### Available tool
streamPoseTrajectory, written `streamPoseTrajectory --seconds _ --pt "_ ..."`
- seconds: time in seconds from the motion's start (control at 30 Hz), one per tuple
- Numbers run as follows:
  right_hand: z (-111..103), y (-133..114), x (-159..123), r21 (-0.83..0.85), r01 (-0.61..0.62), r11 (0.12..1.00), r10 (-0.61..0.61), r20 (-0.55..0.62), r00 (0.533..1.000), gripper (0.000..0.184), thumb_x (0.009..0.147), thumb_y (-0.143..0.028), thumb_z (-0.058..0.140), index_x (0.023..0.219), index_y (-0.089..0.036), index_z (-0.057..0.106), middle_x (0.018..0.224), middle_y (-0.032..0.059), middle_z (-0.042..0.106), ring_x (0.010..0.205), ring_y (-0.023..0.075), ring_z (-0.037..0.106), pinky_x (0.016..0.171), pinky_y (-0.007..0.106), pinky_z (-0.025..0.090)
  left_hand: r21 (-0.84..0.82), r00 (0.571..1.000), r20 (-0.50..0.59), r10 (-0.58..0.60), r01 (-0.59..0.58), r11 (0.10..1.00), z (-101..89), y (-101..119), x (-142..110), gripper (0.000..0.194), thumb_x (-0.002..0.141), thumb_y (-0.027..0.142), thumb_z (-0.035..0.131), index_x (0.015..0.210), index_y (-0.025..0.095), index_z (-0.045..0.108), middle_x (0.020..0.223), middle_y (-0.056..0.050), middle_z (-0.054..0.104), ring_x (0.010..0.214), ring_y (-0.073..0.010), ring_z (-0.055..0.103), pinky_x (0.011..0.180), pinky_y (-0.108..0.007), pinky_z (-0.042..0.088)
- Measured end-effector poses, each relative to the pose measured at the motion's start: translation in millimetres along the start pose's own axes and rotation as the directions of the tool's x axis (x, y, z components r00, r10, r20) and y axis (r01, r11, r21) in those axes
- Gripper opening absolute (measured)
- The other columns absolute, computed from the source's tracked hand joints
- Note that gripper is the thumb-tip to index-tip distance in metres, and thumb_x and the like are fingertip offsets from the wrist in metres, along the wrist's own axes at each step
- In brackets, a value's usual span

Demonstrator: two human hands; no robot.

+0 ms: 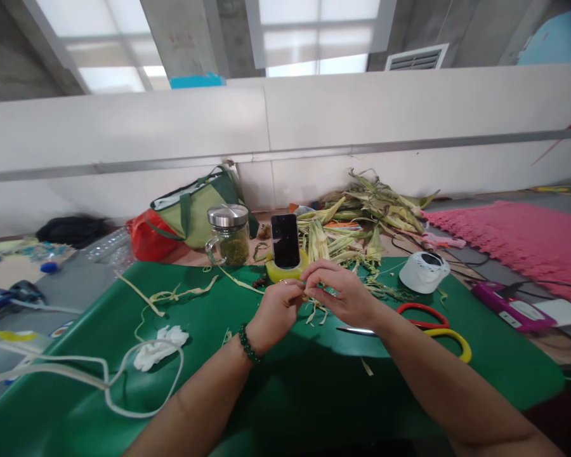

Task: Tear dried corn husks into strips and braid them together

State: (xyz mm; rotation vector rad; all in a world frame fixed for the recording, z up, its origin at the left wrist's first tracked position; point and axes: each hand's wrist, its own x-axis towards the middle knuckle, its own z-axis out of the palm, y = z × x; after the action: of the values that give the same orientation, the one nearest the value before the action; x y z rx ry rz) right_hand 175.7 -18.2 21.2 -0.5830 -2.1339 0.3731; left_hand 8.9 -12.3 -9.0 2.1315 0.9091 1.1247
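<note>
Husk strips point(316, 311), thin and pale, splay with loose ends toward six o'clock, just below the meeting fingertips at about five o'clock; the right hand point(340, 295) is nearer than the left hand point(278, 309). Each hand's thumb and fingers are pinched together; what they grip is too small to tell. A white wall point(385, 108) spans the room at twelve. Below it, a green mat point(204, 343) covers the work surface. From the fingertips, a husk pile point(380, 206) lies at one o'clock, scissors point(428, 309) at four, partly under the right forearm, a lidded jar point(234, 246) at ten, and a phone point(285, 238) near eleven.
</note>
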Motion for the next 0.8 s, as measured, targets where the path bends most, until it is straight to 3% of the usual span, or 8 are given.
streamPoseTrajectory --seconds 0.1,0.2,0.33,0.4,0.5,0.63,0.73,0.8 --pt "-2.7 -2.2 0.2 -0.025 -0.001 1.000 0.001 0.000 1.000 0.015 0.089 -0.019 0.046 0.076 -0.019 0.053 0.088 0.0061 0.058 0.083 0.0153 0.056 0.074 0.028 0.047 -0.115 0.995 0.028 -0.092 0.094 0.989 -0.3 3.1 0.6 0.015 0.075 0.016 0.053 0.067 0.014 0.066 0.066 -0.004 0.063 0.065 -0.0144 0.057 0.062 -0.024 0.045" --pt "-4.5 -1.3 1.5 -0.084 -0.036 0.996 0.038 0.025 0.999 0.015 0.088 -0.017 0.047 0.075 -0.019 0.054 0.086 0.0058 0.059 0.081 0.0151 0.057 0.072 0.028 0.047 -0.287 0.970 0.128 -0.208 0.237 0.928 -3.0 10.1 1.9 0.014 0.073 0.020 0.059 0.081 0.012 0.067 0.071 -0.003 0.065 0.068 -0.0152 0.058 0.063 -0.025 0.047" --pt "-5.3 1.4 2.5 -0.133 -0.022 0.991 0.029 0.050 0.998 0.015 0.086 -0.014 0.050 0.072 -0.019 0.054 0.086 0.0053 0.060 0.082 0.0156 0.056 0.073 0.029 0.047 -0.373 0.952 0.205 -0.229 0.292 0.881 -9.0 16.0 3.1 0.019 0.070 0.025 0.066 0.082 0.010 0.068 0.075 -0.004 0.066 0.071 -0.0152 0.058 0.065 -0.025 0.046" --pt "-5.8 1.5 2.3 -0.125 -0.018 0.992 0.025 0.057 0.998 0.014 0.085 -0.014 0.051 0.072 -0.018 0.054 0.087 0.0056 0.061 0.084 0.0155 0.056 0.074 0.028 0.047 -0.371 0.955 0.188 -0.231 0.286 0.883 -10.5 15.3 3.1 0.018 0.071 0.026 0.065 0.078 0.011 0.069 0.074 -0.005 0.066 0.070 -0.0154 0.058 0.065 -0.025 0.046" --pt "-6.6 -0.2 1.9 -0.062 -0.022 0.998 0.026 0.065 0.998 0.013 0.086 -0.016 0.051 0.074 -0.018 0.055 0.088 0.0058 0.060 0.084 0.0145 0.057 0.075 0.027 0.047 -0.281 0.984 0.074 -0.165 0.179 0.943 -8.8 11.7 2.8 0.012 0.072 0.020 0.061 0.071 0.012 0.070 0.076 -0.007 0.068 0.073 -0.0165 0.059 0.068 -0.026 0.046" --pt "-5.4 -1.9 1.7 0.010 -0.022 1.000 0.022 -0.015 1.000 0.013 0.087 -0.018 0.050 0.075 -0.018 0.054 0.085 0.0057 0.060 0.082 0.0140 0.057 0.072 0.026 0.047 -0.162 0.997 -0.006 -0.083 0.081 0.984 -4.5 9.1 2.3 0.017 0.073 0.013 0.054 0.063 0.015 0.068 0.071 -0.006 0.068 0.071 -0.0162 0.060 0.069 -0.026 0.047" --pt "-3.8 0.5 1.6 -0.012 -0.029 1.000 0.028 -0.087 0.996 0.012 0.087 -0.020 0.050 0.076 -0.019 0.054 0.082 0.0058 0.059 0.080 0.0151 0.058 0.071 0.028 0.048 -0.225 0.993 0.025 -0.111 0.114 0.968 -4.2 11.8 1.1 0.013 0.072 0.013 0.057 0.068 0.014 0.069 0.074 -0.006 0.068 0.073 -0.0168 0.061 0.070 -0.026 0.047" --pt "-3.3 2.5 1.6 -0.049 -0.038 0.998 0.032 -0.122 0.992 0.013 0.087 -0.021 0.049 0.075 -0.019 0.053 0.082 0.0057 0.059 0.080 0.0154 0.058 0.071 0.028 0.048 -0.320 0.982 0.104 -0.157 0.183 0.930 -5.1 14.7 0.0 0.009 0.071 0.018 0.062 0.071 0.012 0.069 0.075 -0.007 0.068 0.074 -0.0173 0.061 0.068 -0.026 0.048"
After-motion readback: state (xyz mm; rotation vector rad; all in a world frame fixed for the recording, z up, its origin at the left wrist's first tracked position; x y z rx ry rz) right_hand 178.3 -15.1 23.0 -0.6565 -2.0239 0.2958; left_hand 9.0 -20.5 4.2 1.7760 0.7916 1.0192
